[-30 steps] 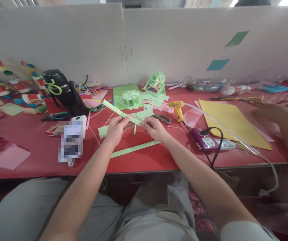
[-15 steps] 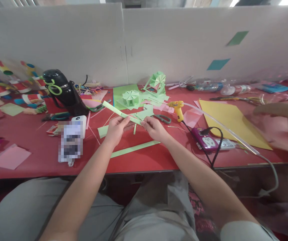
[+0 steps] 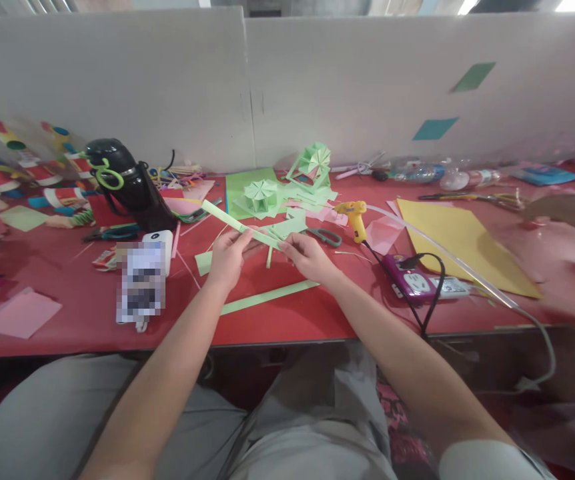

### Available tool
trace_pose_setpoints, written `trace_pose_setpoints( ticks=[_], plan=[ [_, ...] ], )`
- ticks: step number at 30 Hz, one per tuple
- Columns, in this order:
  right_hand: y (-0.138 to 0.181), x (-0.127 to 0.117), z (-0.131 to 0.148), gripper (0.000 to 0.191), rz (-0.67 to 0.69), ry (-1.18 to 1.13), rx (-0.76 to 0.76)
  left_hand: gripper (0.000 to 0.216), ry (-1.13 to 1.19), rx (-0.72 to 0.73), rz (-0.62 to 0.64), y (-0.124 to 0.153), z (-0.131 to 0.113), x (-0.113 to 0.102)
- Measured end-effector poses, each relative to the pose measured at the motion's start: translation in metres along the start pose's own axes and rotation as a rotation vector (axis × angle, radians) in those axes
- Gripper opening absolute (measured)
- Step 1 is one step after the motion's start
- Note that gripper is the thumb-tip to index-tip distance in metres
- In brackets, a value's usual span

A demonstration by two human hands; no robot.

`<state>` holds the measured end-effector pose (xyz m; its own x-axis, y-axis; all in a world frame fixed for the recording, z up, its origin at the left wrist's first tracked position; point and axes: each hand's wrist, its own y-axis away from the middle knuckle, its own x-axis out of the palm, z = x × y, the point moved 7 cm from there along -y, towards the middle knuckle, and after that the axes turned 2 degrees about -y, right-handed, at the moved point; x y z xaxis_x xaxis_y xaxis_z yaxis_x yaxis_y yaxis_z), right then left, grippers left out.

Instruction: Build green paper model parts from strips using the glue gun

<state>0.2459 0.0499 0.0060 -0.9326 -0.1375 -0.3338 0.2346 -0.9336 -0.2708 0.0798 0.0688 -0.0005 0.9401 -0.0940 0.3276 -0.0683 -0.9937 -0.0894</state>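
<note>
Red bench (image 3: 82,287) is carrying paper offcuts. Left hand (image 3: 227,257) and right hand (image 3: 307,257) are each pinching the long green paper strip (image 3: 222,216), grip closed on it between thumb and fingertips, holding it just above the bench and slanting up to the far left. Judged risk: uneven pull between the pinches could crease or tear the thin strip, and the cord of the hot glue gun (image 3: 353,217) is lying near the right forearm and could snag.

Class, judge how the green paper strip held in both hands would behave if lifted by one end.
The strip is thin paper, so probably very light. Its free end juts past the left hand almost straight, so it likely sags only a little. Flat, so it should not roll.
</note>
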Motion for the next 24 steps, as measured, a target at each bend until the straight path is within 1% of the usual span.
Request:
trace_pose_setpoints(
  ticks=[5,8,12,14,19,24],
  plan=[
    [0.000,0.000,-0.002,0.042,-0.002,-0.042,0.024,0.022,0.036,-0.014,0.051,0.001,-0.001,0.004],
    [0.000,0.002,-0.003,0.043,0.022,-0.080,0.054,0.027,0.018,-0.010,0.064,0.002,-0.002,0.005],
    [0.001,0.006,-0.001,0.041,0.065,-0.110,0.073,0.032,-0.002,0.006,0.045,0.001,-0.003,0.004],
    [0.001,0.006,0.001,0.041,0.067,-0.062,0.049,0.032,-0.004,0.016,0.050,0.001,-0.004,0.005],
    [0.004,0.005,0.004,0.041,0.044,0.182,-0.051,0.033,-0.070,0.059,0.066,0.001,-0.006,0.004],
    [0.007,0.002,0.011,0.037,0.048,0.269,-0.090,0.034,-0.112,0.073,0.038,0.002,-0.006,0.003]
  ],
)
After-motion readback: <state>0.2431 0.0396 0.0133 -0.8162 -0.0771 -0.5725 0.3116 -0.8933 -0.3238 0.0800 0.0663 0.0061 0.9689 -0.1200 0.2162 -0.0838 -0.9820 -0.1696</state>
